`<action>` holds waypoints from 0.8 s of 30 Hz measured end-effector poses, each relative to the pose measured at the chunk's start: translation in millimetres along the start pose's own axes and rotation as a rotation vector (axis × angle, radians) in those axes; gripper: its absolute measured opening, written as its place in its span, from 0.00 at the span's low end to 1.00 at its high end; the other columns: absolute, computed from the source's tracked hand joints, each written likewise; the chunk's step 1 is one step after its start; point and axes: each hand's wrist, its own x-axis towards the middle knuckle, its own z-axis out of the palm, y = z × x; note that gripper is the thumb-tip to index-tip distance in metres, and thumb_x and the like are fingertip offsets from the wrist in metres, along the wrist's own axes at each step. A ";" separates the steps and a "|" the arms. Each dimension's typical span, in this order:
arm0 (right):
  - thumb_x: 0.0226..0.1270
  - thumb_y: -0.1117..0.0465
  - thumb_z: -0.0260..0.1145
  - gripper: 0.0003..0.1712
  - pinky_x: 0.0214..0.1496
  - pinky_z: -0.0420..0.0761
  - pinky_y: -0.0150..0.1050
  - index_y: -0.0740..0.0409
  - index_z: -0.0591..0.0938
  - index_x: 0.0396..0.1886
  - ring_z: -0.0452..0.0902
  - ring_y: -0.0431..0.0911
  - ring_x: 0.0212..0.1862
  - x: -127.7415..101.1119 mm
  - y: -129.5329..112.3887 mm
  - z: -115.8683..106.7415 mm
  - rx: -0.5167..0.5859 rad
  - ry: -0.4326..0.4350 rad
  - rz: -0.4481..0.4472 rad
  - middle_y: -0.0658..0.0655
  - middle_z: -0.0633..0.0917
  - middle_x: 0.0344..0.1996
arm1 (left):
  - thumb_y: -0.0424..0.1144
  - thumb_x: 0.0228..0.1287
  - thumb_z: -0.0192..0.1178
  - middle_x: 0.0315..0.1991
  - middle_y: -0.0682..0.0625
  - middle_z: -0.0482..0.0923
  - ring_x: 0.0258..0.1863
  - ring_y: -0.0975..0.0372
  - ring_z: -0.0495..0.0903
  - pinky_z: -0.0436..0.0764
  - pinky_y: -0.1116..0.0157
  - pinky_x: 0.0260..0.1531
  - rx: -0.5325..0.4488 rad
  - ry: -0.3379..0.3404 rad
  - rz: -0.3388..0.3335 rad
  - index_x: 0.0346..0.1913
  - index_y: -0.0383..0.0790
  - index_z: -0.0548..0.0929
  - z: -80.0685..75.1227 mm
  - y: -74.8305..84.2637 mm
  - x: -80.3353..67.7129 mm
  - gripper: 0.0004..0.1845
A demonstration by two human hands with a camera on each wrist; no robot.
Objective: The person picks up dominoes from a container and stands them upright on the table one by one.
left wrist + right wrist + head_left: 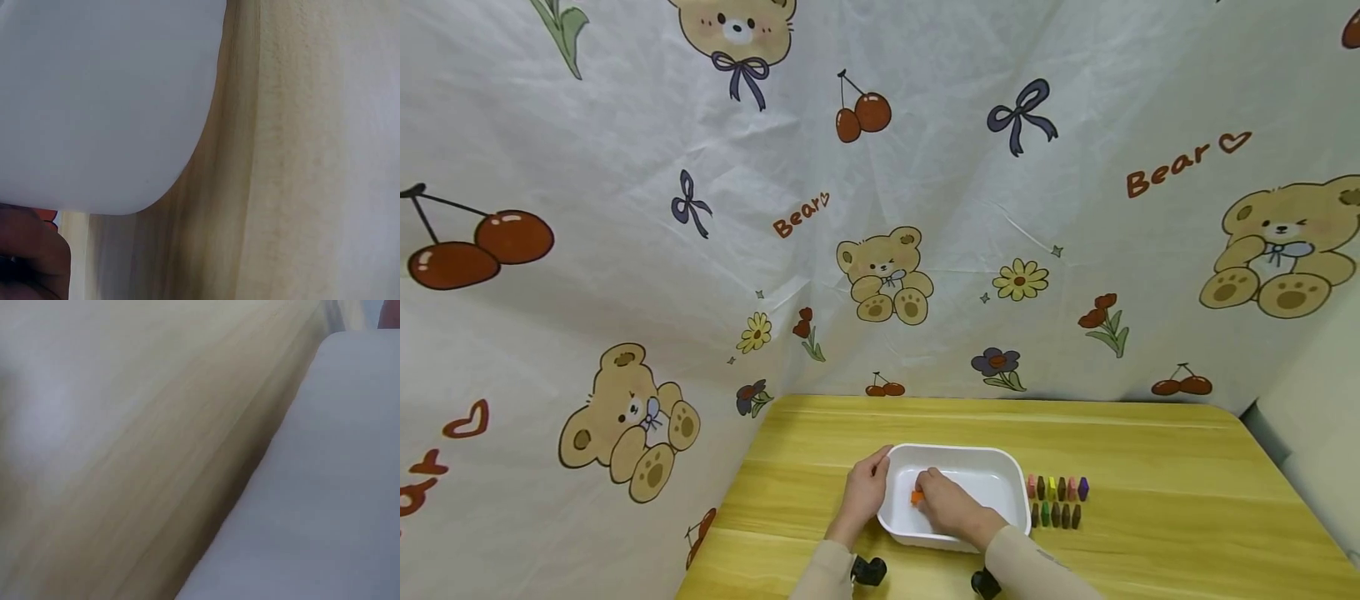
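A white plastic tray [1000,465] with rounded corners sits on the wooden table. At its left end my left hand [865,487] grips the rim near the far corner. In the left wrist view, the outer wall of the tray [106,112] fills the upper left, and part of a curled finger [37,250] shows below it. My right hand [951,502] reaches inside the tray and pinches a small orange block [917,497] close over its floor. The right wrist view has only the tray's outer side [325,475], with the hand hidden.
Right beside the tray, several small coloured blocks [1062,488] stand in two short rows, some brown, others pink, yellow, green and purple. The wooden table [1180,500] extends to the right. A bear-print cloth [925,183] hangs behind and along the left.
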 end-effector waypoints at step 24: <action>0.75 0.66 0.64 0.04 0.43 0.80 0.39 0.57 0.79 0.46 0.72 0.37 0.41 -57.7 10.7 -48.7 0.192 0.055 -0.114 0.48 0.77 0.39 | 0.41 0.82 0.51 0.66 0.41 0.80 0.68 0.44 0.76 0.78 0.44 0.67 0.021 -0.014 -0.010 0.68 0.41 0.81 2.5 -6.4 3.7 0.19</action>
